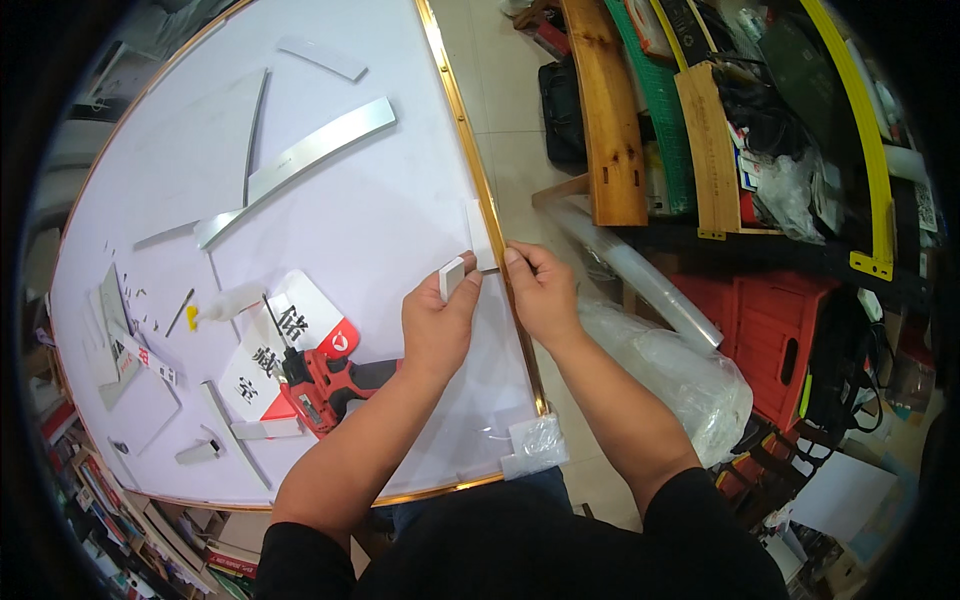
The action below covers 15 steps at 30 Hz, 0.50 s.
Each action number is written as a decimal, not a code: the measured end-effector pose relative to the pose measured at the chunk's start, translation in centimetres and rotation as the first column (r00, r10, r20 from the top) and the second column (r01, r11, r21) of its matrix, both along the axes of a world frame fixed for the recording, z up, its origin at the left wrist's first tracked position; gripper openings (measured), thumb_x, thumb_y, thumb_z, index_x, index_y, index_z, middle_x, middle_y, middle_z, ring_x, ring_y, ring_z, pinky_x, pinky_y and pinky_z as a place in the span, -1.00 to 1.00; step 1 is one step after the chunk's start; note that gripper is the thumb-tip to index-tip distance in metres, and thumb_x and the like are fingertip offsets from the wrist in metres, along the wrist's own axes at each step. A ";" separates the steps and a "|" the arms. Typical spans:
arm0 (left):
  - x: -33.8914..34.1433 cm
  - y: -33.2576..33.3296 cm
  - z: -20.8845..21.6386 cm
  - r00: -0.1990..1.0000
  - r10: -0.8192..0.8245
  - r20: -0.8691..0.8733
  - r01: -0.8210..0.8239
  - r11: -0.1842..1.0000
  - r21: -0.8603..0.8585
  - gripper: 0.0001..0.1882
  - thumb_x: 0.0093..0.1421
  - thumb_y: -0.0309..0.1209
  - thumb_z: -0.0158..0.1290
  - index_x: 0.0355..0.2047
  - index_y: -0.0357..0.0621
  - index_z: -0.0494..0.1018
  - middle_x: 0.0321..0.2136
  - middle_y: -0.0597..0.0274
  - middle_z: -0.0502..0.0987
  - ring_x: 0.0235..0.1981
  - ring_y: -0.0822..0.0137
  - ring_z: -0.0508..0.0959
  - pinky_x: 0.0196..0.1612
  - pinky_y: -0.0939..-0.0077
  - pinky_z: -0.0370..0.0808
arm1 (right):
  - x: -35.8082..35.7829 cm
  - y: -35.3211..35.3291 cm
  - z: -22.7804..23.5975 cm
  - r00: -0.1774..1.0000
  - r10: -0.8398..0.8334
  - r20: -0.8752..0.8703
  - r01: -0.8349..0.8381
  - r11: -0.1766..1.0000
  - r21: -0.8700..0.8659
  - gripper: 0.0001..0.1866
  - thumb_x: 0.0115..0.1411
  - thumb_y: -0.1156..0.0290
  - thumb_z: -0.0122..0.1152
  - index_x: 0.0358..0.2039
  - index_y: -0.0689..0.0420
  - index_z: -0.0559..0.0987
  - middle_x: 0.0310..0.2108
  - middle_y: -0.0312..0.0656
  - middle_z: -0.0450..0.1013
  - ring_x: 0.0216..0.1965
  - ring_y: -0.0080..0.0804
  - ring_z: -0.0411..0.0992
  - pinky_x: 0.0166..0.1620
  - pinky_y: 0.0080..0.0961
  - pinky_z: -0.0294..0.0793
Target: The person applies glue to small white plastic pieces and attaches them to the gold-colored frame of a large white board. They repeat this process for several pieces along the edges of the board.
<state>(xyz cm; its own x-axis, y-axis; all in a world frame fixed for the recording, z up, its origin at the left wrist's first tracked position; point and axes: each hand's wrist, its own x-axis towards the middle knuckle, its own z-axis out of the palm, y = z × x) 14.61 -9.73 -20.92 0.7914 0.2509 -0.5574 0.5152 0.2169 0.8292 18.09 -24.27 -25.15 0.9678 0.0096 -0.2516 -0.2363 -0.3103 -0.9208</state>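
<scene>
One small white block (pixel 452 280) is held in the left hand (pixel 437 318), pinched between thumb and bent fingers, hand nearly closed, just above the bench (pixel 400 215) and near its right edge. Right hand (pixel 541 296) is at the gold trim (pixel 461 120) on that same edge, fingers curled and thumb laid along the trim; can't tell if it grips anything, fingertips partly hidden. White strip (pixel 481 232) lies along the right edge, inside the trim, just beyond the hands. Red-and-black drill (pixel 325 385) on its side toward the near edge, partly over a white-and-red sign (pixel 255 375), handle end partly covered by the left forearm. Clear wrap (pixel 537 443) covers the near right corner. Toward the far edge: long silver metal strip (pixel 325 143), its lower end by a flat grey panel (pixel 205 150), and a short pale strip (pixel 322 58) beyond it. Off the right edge, on the floor: bundle in clear plastic (pixel 665 375), with a red case (pixel 780 340) beside it.
</scene>
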 end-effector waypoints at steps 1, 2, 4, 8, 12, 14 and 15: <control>0.1 0.3 -0.1 1.000 -0.007 0.023 0.007 0.999 -0.032 -0.65 0.37 -0.38 0.19 0.07 -0.36 0.58 -0.22 0.31 0.62 -0.21 0.50 0.54 -0.08 0.55 0.49 | 0.0 -0.1 -0.1 1.000 0.003 0.002 -0.003 1.000 -0.005 -0.74 0.45 0.38 0.18 -0.03 0.30 0.67 -0.26 -0.22 0.64 -0.26 -0.58 0.52 -0.16 -0.55 0.53; 0.3 0.6 -0.2 0.999 -0.024 -0.021 0.022 0.998 -0.064 -0.66 0.37 -0.39 0.19 0.07 -0.36 0.58 -0.22 0.30 0.62 -0.20 0.49 0.55 -0.06 0.54 0.50 | -0.1 -0.2 -0.2 0.999 0.008 0.032 -0.008 1.000 -0.002 -0.74 0.46 0.38 0.17 -0.03 0.30 0.68 -0.27 -0.24 0.64 -0.27 -0.60 0.52 -0.16 -0.57 0.53; 0.3 0.8 -0.3 0.998 -0.030 -0.049 0.023 0.992 -0.124 -0.66 0.37 -0.39 0.20 0.06 -0.36 0.58 -0.22 0.28 0.63 -0.20 0.48 0.55 -0.04 0.53 0.50 | -0.2 0.4 -0.5 0.997 -0.037 0.072 0.041 0.998 -0.043 -0.73 0.45 0.37 0.18 -0.06 0.31 0.68 -0.32 -0.25 0.63 -0.30 -0.60 0.50 -0.19 -0.56 0.52; 0.0 0.4 -0.7 0.999 0.024 -0.021 -0.027 0.983 -0.181 -0.67 0.38 -0.39 0.20 0.05 -0.36 0.58 -0.21 0.27 0.63 -0.21 0.47 0.56 -0.03 0.52 0.52 | -0.4 0.8 -0.5 0.994 -0.080 0.077 0.088 0.991 -0.099 -0.72 0.43 0.34 0.21 -0.10 0.33 0.68 -0.38 -0.27 0.61 -0.35 -0.61 0.47 -0.24 -0.55 0.50; -0.3 -0.3 -1.2 0.999 0.034 0.003 -0.034 0.989 -0.144 -0.66 0.38 -0.39 0.19 0.06 -0.36 0.58 -0.21 0.28 0.62 -0.21 0.48 0.56 -0.04 0.53 0.51 | -0.3 1.0 -0.4 0.995 -0.091 0.045 0.096 0.988 -0.123 -0.72 0.41 0.34 0.19 -0.12 0.32 0.68 -0.27 -0.04 0.62 -0.23 -0.27 0.56 -0.12 -0.37 0.54; -0.6 -0.6 -1.3 0.998 0.046 0.030 -0.042 0.990 -0.138 -0.67 0.38 -0.39 0.20 0.05 -0.38 0.58 -0.21 0.29 0.62 -0.21 0.49 0.56 -0.04 0.55 0.51 | -0.3 1.0 -0.6 0.993 -0.082 0.090 0.097 0.980 -0.172 -0.72 0.43 0.32 0.22 -0.13 0.33 0.68 -0.40 -0.26 0.61 -0.36 -0.61 0.46 -0.25 -0.55 0.49; -0.6 -0.6 -1.4 0.998 0.044 0.036 -0.039 0.991 -0.130 -0.67 0.37 -0.39 0.20 0.05 -0.38 0.58 -0.21 0.29 0.62 -0.21 0.50 0.56 -0.04 0.56 0.51 | -0.2 0.9 -0.7 0.995 -0.078 0.065 0.086 0.986 -0.141 -0.72 0.43 0.33 0.21 -0.11 0.33 0.67 -0.37 -0.26 0.62 -0.34 -0.61 0.47 -0.23 -0.55 0.50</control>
<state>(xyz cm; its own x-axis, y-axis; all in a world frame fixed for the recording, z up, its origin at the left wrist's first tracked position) 14.03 -10.30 -22.29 0.8038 0.2117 -0.5560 0.4713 0.3438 0.8122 17.88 -23.34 -25.81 0.9771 -0.1023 -0.1866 -0.2125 -0.4218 -0.8814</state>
